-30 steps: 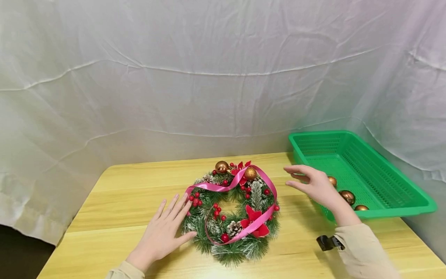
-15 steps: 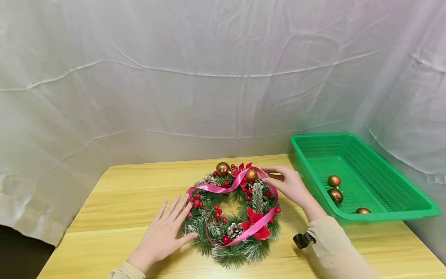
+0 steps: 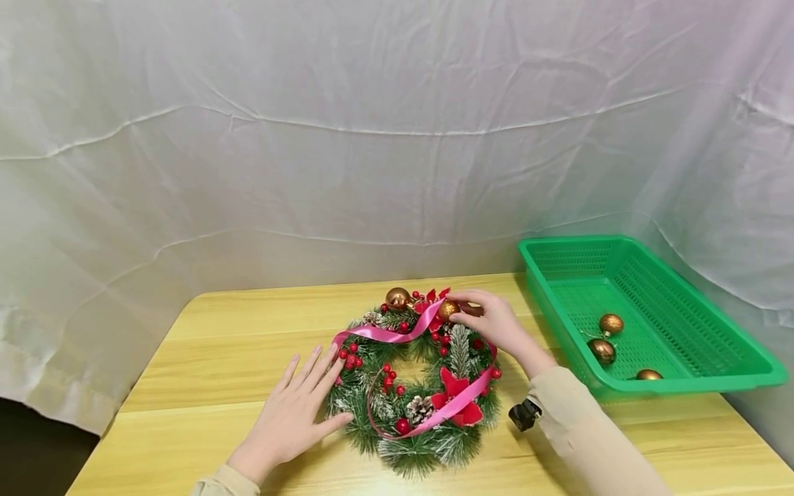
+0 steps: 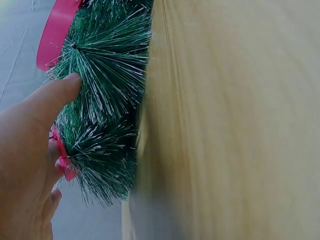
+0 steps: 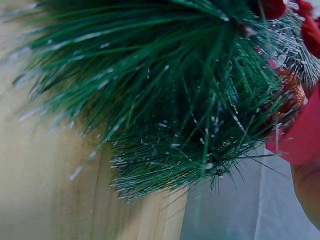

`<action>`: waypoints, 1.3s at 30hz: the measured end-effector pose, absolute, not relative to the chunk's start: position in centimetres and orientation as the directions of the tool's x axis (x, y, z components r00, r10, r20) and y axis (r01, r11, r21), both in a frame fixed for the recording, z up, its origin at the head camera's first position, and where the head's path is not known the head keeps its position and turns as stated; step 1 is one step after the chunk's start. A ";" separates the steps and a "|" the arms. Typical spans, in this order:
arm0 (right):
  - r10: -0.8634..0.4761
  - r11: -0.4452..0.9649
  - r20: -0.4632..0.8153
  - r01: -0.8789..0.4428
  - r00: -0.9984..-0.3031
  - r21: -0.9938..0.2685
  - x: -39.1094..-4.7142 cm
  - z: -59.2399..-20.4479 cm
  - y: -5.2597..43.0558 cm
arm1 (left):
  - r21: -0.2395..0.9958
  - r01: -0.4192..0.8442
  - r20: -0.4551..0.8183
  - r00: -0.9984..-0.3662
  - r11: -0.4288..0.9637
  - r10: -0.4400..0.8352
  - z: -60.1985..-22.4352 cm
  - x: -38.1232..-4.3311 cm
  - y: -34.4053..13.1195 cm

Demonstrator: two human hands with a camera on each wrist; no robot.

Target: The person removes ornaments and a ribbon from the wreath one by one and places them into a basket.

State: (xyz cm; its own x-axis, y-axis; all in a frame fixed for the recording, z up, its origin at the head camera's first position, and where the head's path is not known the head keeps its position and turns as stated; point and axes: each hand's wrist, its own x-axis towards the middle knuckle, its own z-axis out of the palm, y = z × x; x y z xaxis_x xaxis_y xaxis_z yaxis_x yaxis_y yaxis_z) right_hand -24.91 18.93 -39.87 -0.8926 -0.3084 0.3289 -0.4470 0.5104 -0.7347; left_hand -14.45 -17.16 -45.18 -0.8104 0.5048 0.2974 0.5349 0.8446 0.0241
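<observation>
Wreath (image 3: 366,384), left grip (image 3: 294,410) touching; bauble (image 3: 448,311), right grip (image 3: 498,325) pinching

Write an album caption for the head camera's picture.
Left hand against a ribboned wreath, right hand at a glittery bauble, green basket alongside.

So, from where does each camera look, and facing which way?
Head: on the head, forward and down at wreath and basket; left hand, right hand and sleeves show.
Left wrist: on that wrist, towards wreath and table; left hand shows.
Right wrist: on that wrist, towards wreath; little of right hand shows.
Both wrist views share wreath, ribbon, table.
</observation>
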 end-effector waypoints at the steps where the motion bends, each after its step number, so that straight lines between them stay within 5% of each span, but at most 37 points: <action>1: -0.313 0.518 0.327 -0.449 -0.892 -0.728 -24.9 -39.9 18.9 | 0.024 0.536 0.299 -0.809 0.844 0.506 -45.2 -14.5 -17.2; 21: -0.337 0.620 0.332 -0.473 -0.881 -0.626 -25.6 -40.1 19.0 | 0.024 0.537 0.295 -0.810 0.844 0.507 -44.9 -14.5 -17.0; 39: -0.302 0.391 0.391 -0.487 -0.870 -0.781 -23.2 -37.4 19.8 | 0.026 0.536 0.290 -0.812 0.844 0.506 -44.9 -14.3 -17.1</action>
